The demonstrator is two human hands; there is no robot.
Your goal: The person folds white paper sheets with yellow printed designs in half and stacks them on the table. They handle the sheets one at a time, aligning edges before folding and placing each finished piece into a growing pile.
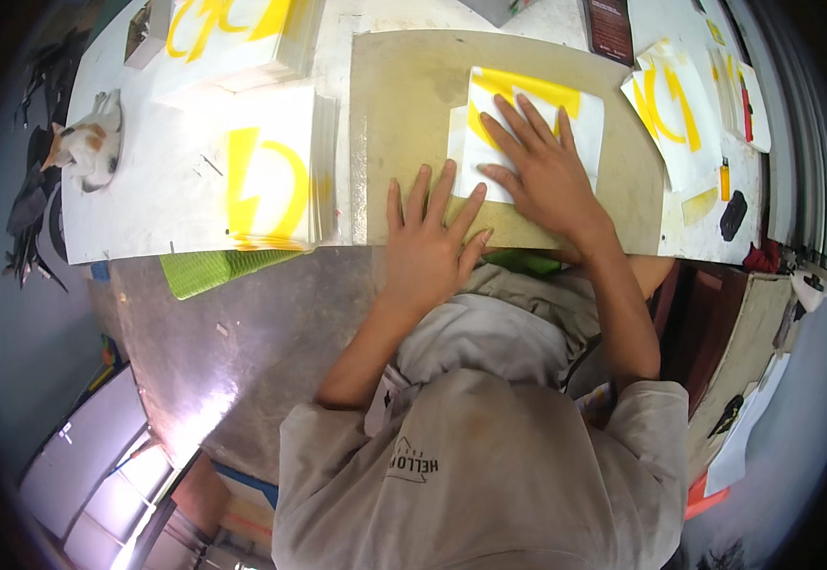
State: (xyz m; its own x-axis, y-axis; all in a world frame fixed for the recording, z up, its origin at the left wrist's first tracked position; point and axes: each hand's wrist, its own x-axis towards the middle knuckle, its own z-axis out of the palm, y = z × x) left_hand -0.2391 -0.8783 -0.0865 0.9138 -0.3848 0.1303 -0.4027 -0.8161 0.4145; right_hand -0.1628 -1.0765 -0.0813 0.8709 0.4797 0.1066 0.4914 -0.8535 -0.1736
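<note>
A white sheet with bold yellow print (pixel 485 166), which looks folded, lies on a tan board (pixel 399 76) in front of me. A narrow pale strip shows along the sheet's left edge. My right hand (pixel 548 179) rests flat on the sheet with its fingers spread. Close to the sheet's lower left corner, my left hand (pixel 434 249) lies palm down on the board, fingers apart, with its index fingertip near the sheet's edge. Neither hand grips anything.
Left of the board stands a stack of yellow-printed white sheets (pixel 266 171), with another stack (pixel 233 33) behind. A cat (pixel 93 142) lies at the table's left edge. On the right are loose printed sheets (pixel 668 119), a yellow lighter (pixel 724 179) and a black object (pixel 733 216).
</note>
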